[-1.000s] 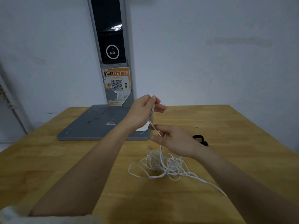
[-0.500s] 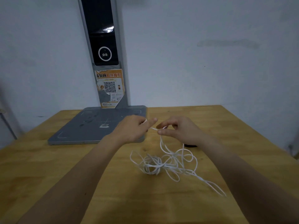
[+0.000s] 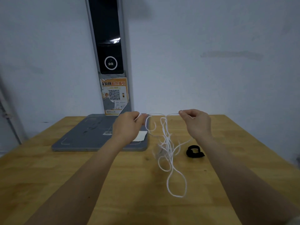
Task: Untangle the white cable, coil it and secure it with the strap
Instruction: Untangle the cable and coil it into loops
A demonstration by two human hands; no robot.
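Note:
A thin white cable (image 3: 167,143) hangs in tangled loops between my two raised hands, its lowest loop reaching down toward the wooden table (image 3: 48,172). My left hand (image 3: 128,127) pinches one stretch of it at the left. At the right, my right hand (image 3: 196,122) pinches another stretch, and a short span runs nearly level between them. A black strap (image 3: 194,151), curled into a small loop, lies on the table just right of the hanging cable, below my right wrist.
A grey flat device base (image 3: 90,135) with a tall column (image 3: 110,54) and an orange QR sticker (image 3: 114,95) stands at the back left against the wall. A white paper slip (image 3: 140,135) lies on the base.
Both hands have risen and moved apart, lifting most of the cable off the table so it hangs in long loops. The black strap, hidden before by my right hand, now shows.

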